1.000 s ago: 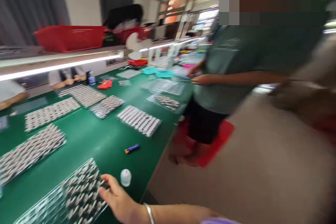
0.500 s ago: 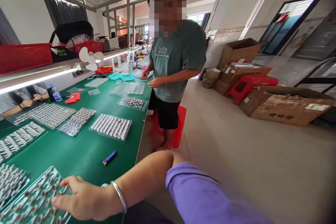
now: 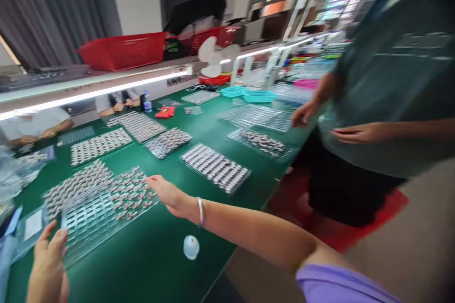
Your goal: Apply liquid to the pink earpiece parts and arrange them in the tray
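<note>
Green table point(image 3: 149, 246) fills most of my head cam feed, running off to the far end of the room. On its right edge there's a co-worker in a grey-green shirt point(image 3: 391, 85), kinda blurry from here, both hands low in front of the shirt. Red basket point(image 3: 124, 52) sits up on the shelf across from me, with a white fan point(image 3: 213, 57) to its right.

Main item is the clear tray point(image 3: 88, 220), flat on the table and right between my two hands: bare cells at the left, small grey-pink pieces point(image 3: 133, 194) scattered over the right part. My right hand point(image 3: 170, 196) reaches its right edge, fingers close together, but I can't tell if they're gripping. Left hand point(image 3: 50, 260) is by the near left corner, thumb and fingers a bit apart; can't tell whether it's got the rim either. Plastic bottle point(image 3: 147, 102) stands way across the table, and a little whitish domed thing point(image 3: 191, 247) sits nearer, below my right forearm.
</note>
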A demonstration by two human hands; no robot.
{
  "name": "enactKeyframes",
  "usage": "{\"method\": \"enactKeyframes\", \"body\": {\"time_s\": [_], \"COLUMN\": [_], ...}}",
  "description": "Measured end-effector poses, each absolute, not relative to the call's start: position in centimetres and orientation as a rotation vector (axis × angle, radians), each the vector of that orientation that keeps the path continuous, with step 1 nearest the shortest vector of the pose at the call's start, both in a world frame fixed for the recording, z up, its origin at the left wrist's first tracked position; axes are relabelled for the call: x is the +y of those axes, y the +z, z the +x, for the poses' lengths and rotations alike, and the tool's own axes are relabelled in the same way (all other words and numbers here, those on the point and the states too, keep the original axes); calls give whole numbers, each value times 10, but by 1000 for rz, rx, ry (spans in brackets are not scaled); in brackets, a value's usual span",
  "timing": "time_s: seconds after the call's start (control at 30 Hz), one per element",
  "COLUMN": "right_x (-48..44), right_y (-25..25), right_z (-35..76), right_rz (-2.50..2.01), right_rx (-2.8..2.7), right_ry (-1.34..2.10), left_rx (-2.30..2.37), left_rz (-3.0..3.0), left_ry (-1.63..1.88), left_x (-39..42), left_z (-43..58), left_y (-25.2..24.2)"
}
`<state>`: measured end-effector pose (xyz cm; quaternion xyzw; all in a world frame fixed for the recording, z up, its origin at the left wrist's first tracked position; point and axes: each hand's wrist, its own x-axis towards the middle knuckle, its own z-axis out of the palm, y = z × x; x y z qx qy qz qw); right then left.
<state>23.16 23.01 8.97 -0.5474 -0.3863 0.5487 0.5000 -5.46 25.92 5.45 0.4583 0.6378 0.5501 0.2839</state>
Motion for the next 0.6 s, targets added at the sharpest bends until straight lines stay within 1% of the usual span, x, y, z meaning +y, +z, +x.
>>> {"method": "enactKeyframes", "body": {"time_s": [0.17,0.37,0.6], "right_x": [238,250,259], "right_y": [55,17,-2], "right_z": [239,236,229], "right_rz": [-1285,-1285,-1350], "right_rx": [-939,-938,-989], "right_ry": [1435,1499,1453], "left_rx": [1632,1677,1773], "left_rz": [1043,953,1017], "left_ry": [1413,1356,1276], "left_x": [242,237,247], "left_z": [-44,-35,-42], "left_y": [36,18,-2]}}
